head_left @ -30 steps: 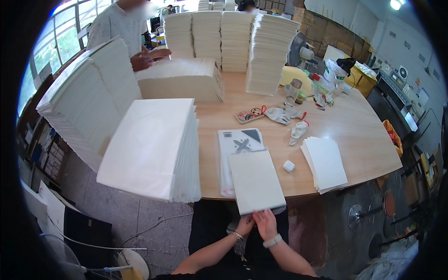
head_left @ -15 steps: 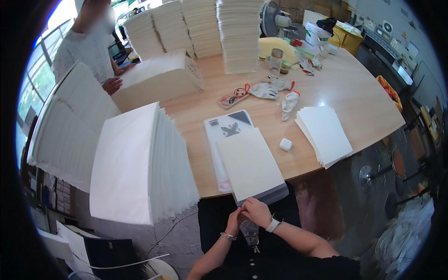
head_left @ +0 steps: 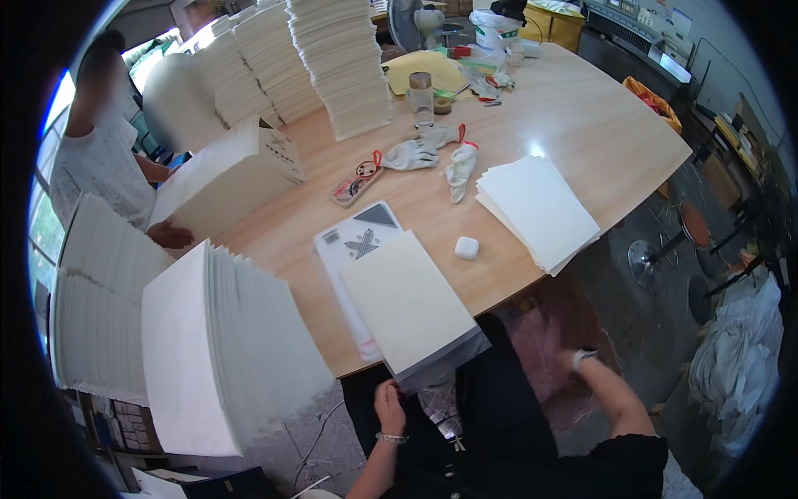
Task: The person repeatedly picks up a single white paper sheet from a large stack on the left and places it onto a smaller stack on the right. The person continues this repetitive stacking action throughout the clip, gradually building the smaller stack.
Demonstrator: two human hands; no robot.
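Observation:
My left hand [head_left: 389,405] is below the table's near edge, fingers curled, next to a crinkled clear plastic film [head_left: 434,407] in my lap. Just above it, a stack of cream sheets [head_left: 407,299] overhangs the wooden table [head_left: 582,125] and lies on a white printed packet [head_left: 356,241]. My right hand [head_left: 573,363] is out to the right of my lap. Only the wrist with a watch shows clearly; the fingers are hidden.
A small white case [head_left: 466,247] and a white paper stack [head_left: 536,208] lie to the right. Work gloves [head_left: 416,154], a bottle [head_left: 421,91] and tall paper stacks [head_left: 341,66] stand further back. A large fanned stack [head_left: 224,349] is at my left. Another person [head_left: 91,166] handles a stack [head_left: 224,179].
My hands were together in front of my lap; now they are apart, and the right one has swung out to the right. The view has turned and tilted.

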